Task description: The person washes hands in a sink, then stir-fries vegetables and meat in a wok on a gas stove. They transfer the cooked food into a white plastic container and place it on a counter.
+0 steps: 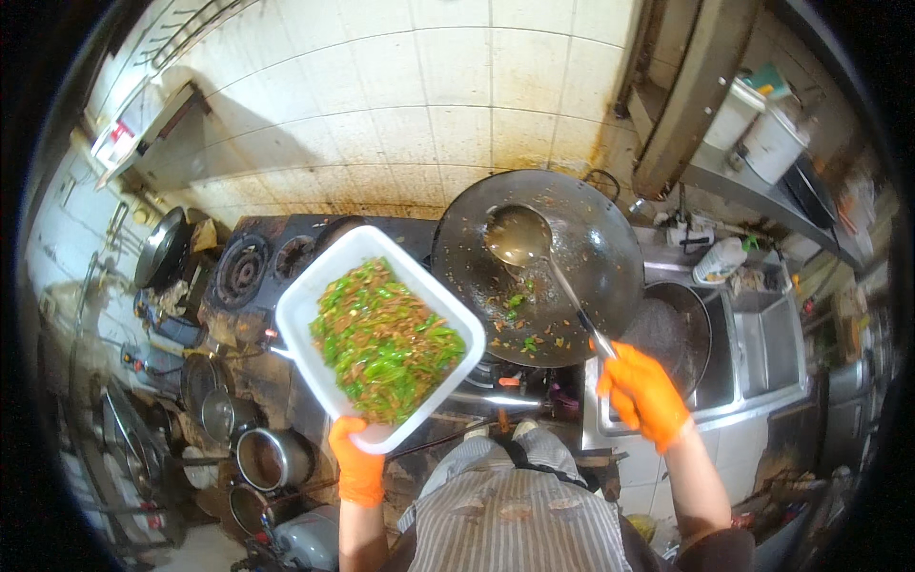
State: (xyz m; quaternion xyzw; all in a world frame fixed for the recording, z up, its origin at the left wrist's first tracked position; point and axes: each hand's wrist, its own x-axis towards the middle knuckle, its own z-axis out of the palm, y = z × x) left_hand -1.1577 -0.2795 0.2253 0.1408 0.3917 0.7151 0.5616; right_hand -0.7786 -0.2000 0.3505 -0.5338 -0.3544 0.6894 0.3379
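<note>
My left hand (357, 461), in an orange glove, grips the near corner of a white plastic tub (306, 304). Chopped green peppers with brown shreds (386, 343) fill much of the tub, which is held up to the left of a large dark wok (600, 236). My right hand (643, 393), gloved likewise, is closed around the handle of a metal ladle (568, 286). The ladle's bowl rests over the wok's far left part and looks wet inside. A few pepper bits (513, 304) and small brown scraps cling to the wok's surface.
Right of the wok is a steel sink (768, 357) with a dark round pan (665, 336) in it. A spray bottle (720, 259) stands behind. On the left are a gas burner (243, 272) and, lower down, several metal pots (275, 459). A post (697, 100) rises at the back right.
</note>
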